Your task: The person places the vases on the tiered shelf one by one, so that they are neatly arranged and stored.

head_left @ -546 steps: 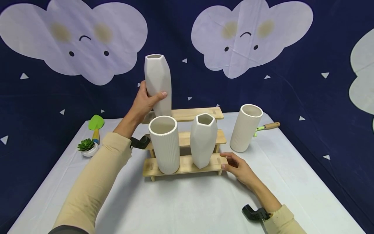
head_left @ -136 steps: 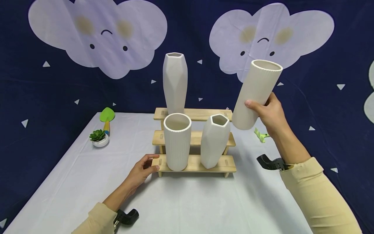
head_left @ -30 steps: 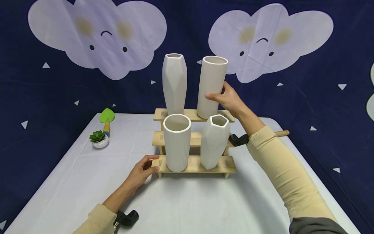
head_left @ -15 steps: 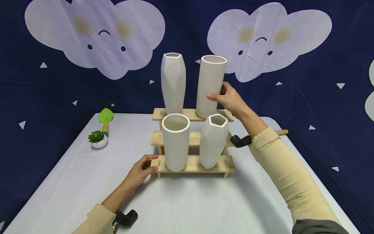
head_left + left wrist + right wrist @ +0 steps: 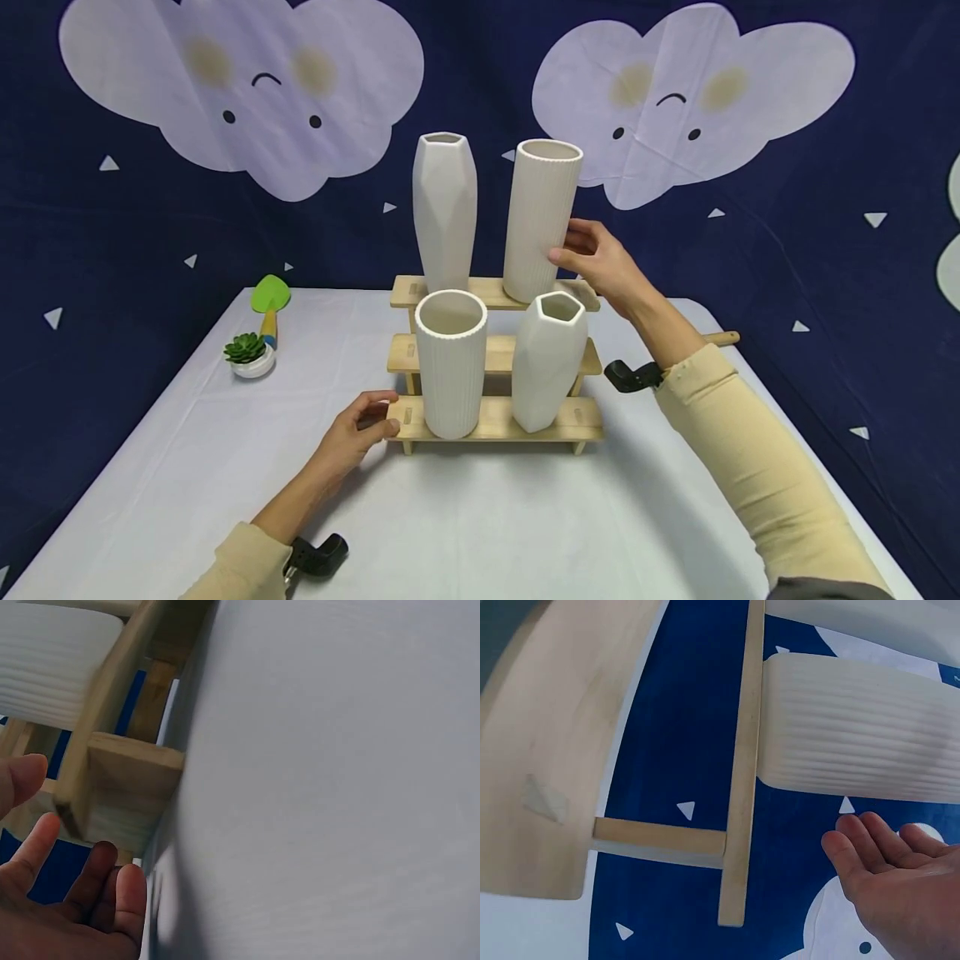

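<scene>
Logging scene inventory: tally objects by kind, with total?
Ribbed vases: 2
Faceted vases: 2
Wooden stepped shelf: 1
Succulent pot: 1
Green trowel: 1
Wooden-handled tool: 1
Total: 8

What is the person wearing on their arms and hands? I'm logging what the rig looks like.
Both arms wear long, close-fitting sleeves in pale beige, the left sleeve and the right sleeve. A small black camera mount sits at each cuff: left mount, right mount. The left hand and right hand are bare, with no gloves or rings visible.
</scene>
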Tool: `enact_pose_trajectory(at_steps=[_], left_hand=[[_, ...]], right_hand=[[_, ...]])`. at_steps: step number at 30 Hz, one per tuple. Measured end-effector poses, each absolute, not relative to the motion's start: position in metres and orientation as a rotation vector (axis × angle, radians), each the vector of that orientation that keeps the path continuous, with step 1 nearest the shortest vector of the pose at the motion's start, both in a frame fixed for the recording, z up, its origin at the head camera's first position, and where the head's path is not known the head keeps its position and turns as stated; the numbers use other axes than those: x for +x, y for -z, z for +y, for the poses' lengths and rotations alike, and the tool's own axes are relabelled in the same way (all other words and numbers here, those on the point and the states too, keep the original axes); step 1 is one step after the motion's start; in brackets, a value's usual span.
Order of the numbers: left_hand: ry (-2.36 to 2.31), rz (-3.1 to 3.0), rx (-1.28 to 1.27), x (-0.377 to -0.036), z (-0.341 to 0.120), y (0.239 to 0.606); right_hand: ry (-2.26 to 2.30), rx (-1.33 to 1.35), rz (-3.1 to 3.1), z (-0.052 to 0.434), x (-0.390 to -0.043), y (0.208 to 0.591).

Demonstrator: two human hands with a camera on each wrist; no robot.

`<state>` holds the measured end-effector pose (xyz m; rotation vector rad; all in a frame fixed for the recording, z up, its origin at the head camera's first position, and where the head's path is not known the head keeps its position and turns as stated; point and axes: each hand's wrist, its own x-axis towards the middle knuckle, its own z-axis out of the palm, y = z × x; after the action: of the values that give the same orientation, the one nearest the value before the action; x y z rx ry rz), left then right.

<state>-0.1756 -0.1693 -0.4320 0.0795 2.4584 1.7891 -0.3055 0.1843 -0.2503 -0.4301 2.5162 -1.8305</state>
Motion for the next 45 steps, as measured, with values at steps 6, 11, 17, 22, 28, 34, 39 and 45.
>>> enact_pose_trajectory(at_steps=[6, 11, 17, 22, 28, 34, 39, 45], left_hand=[[-1.794, 2.491, 0.087, -0.177, -0.174, 0.422], [-1.763, 2.564, 0.065, -0.177, -0.177, 0.413], [-1.76, 2.638, 0.076, -0.177, -0.181, 0.401], [-1.758, 2.693, 0.073, -0.178, -0.183, 0.391], [-1.751, 2.756, 0.13, -0.18, -0.183, 0.383], [-1.717, 2.874, 0.204, -0.181, -0.182, 0.377], [-1.639, 2.987, 0.238, -0.179, -0.181, 0.371], [-1.499, 3.083, 0.229, -0.176, -0.181, 0.366]], right_hand=[[1.84, -0.421, 2.522, 0.194, -0.295, 0.257], [1.832, -0.413, 2.531, 0.2, -0.287, 0.264], [1.834, -0.414, 2.572, 0.207, -0.277, 0.272], [1.829, -0.407, 2.627, 0.215, -0.269, 0.279], [1.824, -0.407, 2.709, 0.225, -0.256, 0.289], [1.773, -0.4, 2.797, 0.233, -0.241, 0.299], [1.743, -0.385, 2.867, 0.236, -0.23, 0.311], [1.71, -0.34, 2.934, 0.239, -0.219, 0.325]])
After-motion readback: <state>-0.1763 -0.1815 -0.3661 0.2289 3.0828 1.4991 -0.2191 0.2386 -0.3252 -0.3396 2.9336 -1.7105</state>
